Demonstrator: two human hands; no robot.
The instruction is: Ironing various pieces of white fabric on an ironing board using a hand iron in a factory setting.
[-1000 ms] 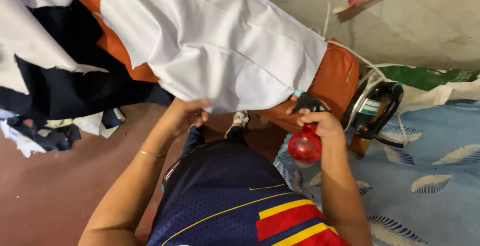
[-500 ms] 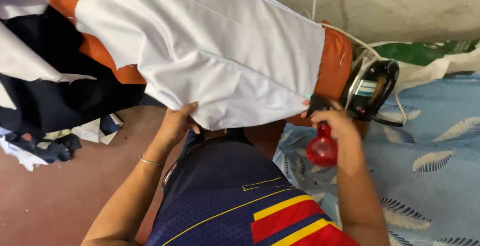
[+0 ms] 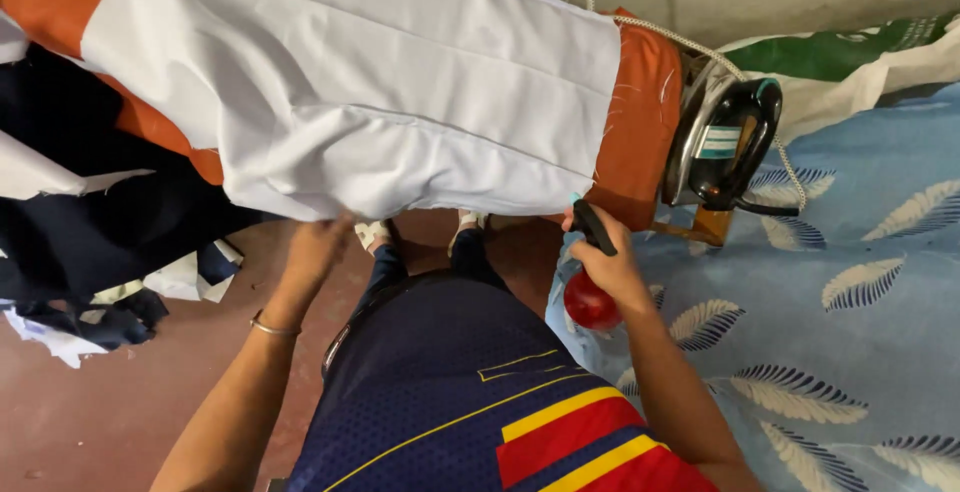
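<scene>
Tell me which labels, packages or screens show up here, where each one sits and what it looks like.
Label: a small rectangular sticker on the side of the black iron at the right end of the orange board, teal and white.
Sack: a woven bag behind the iron at upper right, white with a broad green printed band.
Screens or signs: none in view.

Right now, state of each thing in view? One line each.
White cloth: spread flat over the orange ironing board, near edge hanging.
Left hand: at the cloth's near hem, grip unclear.
Right hand: closed around the red spray bottle, nozzle toward the cloth.
Iron: parked at the board's end, cord attached, untouched.
Dark clothes: heaped, unfolded.
</scene>
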